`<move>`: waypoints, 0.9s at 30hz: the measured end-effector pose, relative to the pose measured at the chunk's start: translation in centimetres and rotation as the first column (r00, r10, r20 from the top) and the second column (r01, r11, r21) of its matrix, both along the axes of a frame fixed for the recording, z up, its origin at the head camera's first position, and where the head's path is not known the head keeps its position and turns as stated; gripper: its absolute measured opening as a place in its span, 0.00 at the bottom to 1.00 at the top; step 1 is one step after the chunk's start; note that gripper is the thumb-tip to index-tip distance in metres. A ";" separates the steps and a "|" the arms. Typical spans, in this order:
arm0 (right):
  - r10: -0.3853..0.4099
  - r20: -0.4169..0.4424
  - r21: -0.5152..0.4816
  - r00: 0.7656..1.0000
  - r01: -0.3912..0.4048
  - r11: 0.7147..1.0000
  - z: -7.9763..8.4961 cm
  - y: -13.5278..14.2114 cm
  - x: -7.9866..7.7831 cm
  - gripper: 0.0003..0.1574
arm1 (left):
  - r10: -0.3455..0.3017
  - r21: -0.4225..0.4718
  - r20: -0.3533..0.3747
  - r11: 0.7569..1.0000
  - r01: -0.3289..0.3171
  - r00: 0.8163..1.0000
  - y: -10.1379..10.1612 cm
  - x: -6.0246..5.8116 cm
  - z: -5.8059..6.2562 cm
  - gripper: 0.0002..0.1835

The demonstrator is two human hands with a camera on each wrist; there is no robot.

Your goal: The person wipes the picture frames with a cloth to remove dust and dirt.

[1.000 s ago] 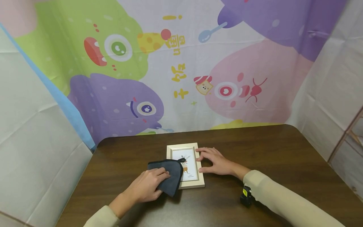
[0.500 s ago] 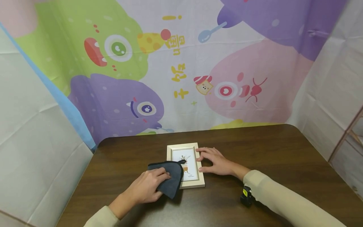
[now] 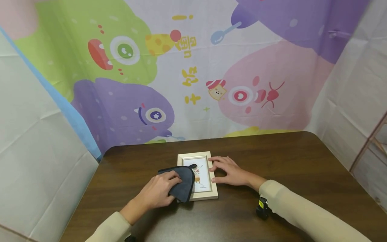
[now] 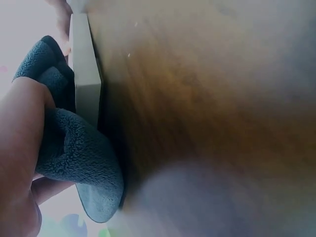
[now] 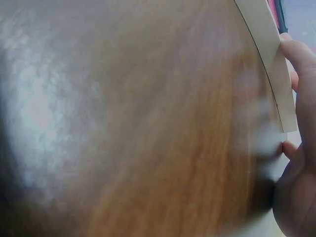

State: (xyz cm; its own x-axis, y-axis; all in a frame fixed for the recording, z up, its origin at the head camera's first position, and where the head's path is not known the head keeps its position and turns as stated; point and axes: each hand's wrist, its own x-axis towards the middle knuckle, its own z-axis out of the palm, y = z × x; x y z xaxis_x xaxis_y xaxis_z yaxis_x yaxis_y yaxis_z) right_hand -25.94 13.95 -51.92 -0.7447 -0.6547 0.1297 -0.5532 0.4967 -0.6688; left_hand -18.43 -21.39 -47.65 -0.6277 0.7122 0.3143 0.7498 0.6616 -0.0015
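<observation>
A cream picture frame lies flat on the brown table, with a small drawing under its pane. My left hand grips a dark grey cleaning cloth with black edging and a hanging loop. The cloth covers the frame's lower left part. In the left wrist view, the cloth looks fluffy and bunches over the frame's side, partly hiding the fingers. My right hand touches the frame's right edge with thumb and fingertips spread apart. The right wrist view shows the thumb on the frame's rim.
The brown table reaches back to a cartoon-printed curtain. Pale sheets hang at both sides. A small black device is strapped under the right sleeve.
My left hand and the cloth have slid slightly away from me, up along the frame, after a tiny move toward me. The right hand and the frame stay put.
</observation>
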 end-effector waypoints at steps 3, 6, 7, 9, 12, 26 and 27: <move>0.006 0.002 -0.004 1.000 -0.006 1.000 0.0 0.0 0.0 0.13 | 0.030 -0.010 0.014 0.999 -0.030 0.999 0.2 -0.7 0.0 0.21; 0.008 0.004 -0.001 1.000 -0.008 1.000 0.0 0.0 -0.1 0.13 | 0.062 -0.027 0.034 0.998 -0.061 0.997 0.4 -1.5 0.2 0.21; 0.008 0.002 0.001 1.000 -0.008 1.000 -0.1 0.0 -0.1 0.12 | 0.072 -0.032 0.040 0.997 -0.071 0.997 0.4 -1.7 0.2 0.21; 0.006 0.001 0.007 1.000 -0.006 1.000 -0.2 0.0 -0.2 0.12 | 0.087 -0.042 0.051 0.995 -0.085 0.995 0.6 -2.1 0.4 0.22; 0.005 -0.005 0.015 1.000 -0.005 1.000 -0.4 0.0 -0.3 0.12 | 0.105 -0.049 0.066 0.994 -0.102 0.992 0.7 -2.6 0.5 0.22; 0.024 -0.029 -0.017 0.999 -0.024 1.000 -0.5 0.1 -0.2 0.15 | 0.172 -0.066 0.132 0.984 -0.165 0.976 1.2 -4.9 0.7 0.22; 0.023 -0.026 -0.015 0.999 -0.023 1.000 -0.5 0.1 -0.2 0.14 | 0.178 -0.068 0.138 0.983 -0.170 0.974 1.2 -5.1 0.7 0.22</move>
